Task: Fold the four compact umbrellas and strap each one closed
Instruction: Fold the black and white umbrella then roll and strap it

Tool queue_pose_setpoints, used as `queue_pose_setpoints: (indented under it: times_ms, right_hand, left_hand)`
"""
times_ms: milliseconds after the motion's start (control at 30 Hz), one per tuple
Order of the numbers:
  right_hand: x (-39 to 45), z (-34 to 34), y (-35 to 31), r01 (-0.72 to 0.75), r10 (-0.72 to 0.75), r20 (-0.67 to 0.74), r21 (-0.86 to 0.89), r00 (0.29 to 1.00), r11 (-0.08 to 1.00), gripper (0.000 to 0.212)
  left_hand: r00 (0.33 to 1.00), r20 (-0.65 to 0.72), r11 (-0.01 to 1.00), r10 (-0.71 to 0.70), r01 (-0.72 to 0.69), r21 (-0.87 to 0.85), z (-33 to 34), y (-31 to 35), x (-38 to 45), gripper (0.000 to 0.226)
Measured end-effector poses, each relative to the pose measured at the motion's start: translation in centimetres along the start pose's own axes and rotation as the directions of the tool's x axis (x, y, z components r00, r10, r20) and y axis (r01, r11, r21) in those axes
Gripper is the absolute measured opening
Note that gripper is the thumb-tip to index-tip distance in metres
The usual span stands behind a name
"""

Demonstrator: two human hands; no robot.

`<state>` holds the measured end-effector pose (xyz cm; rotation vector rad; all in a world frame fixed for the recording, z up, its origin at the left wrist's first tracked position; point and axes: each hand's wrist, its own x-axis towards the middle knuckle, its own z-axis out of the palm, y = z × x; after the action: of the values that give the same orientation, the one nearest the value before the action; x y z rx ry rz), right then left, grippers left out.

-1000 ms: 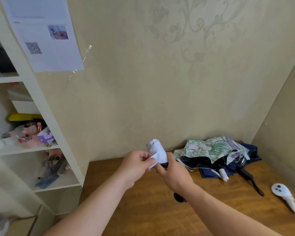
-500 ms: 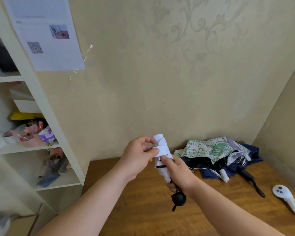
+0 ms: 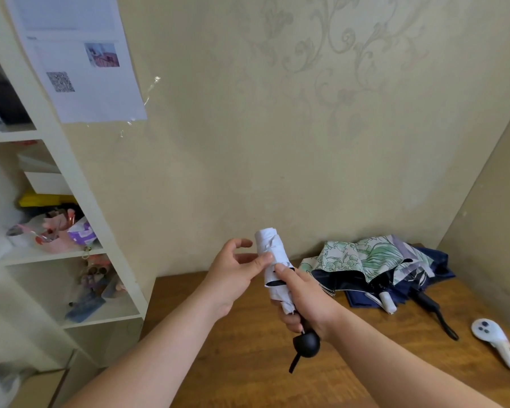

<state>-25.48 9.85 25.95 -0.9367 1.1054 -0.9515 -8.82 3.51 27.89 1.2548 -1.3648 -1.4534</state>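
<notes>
A brown wooden tabletop [image 3: 248, 375] bears a heap of floral green-and-white and navy fabric umbrellas [image 3: 374, 266] and, apart, a white plastic controller [image 3: 495, 343].

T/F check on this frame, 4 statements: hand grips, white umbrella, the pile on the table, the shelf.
1. The right hand grips the rolled white umbrella near its black round handle. True.
2. The left hand is wrapped round the umbrella's handle. False: only its thumb tip touches the rolled canopy, the fingers spread.
3. The floral umbrella and the navy umbrella lie unfolded on the wooden table. True.
4. The white shelf unit stands right of the table. False: it stands on the left.
</notes>
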Motion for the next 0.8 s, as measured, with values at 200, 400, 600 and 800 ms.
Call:
queue_pose_setpoints:
  times_ms: [200, 400, 600, 800]
  right_hand:
    - [-0.4, 0.8, -0.5, -0.078, 0.076, 0.128, 0.01, 0.989, 0.997, 0.057]
    - [-0.9, 1.2, -1.6, -0.063, 0.06, 0.185, 0.012, 0.981, 0.998, 0.048]
    - [-0.7, 2.1, -1.4, -0.181, 0.132, 0.33, 0.123, 0.935, 0.976, 0.058]
    - [-0.9, 1.4, -0.4, -0.096, 0.117, 0.158, -0.133, 0.981, 0.986, 0.058]
  left_hand:
    - [0.978, 0.206, 0.995, 0.043, -0.024, -0.095, -1.0, 0.1, -0.6, 0.051]
    - [0.977, 0.209, 0.984, 0.035, 0.003, -0.178, -1.5, 0.4, -1.0, 0.063]
    - [0.963, 0.266, 0.937, 0.049, 0.048, -0.345, -0.8, 1.3, -0.9, 0.057]
    - [0.982, -0.181, 0.967, 0.049, -0.092, -0.237, -0.8, 1.3, 0.4, 0.045]
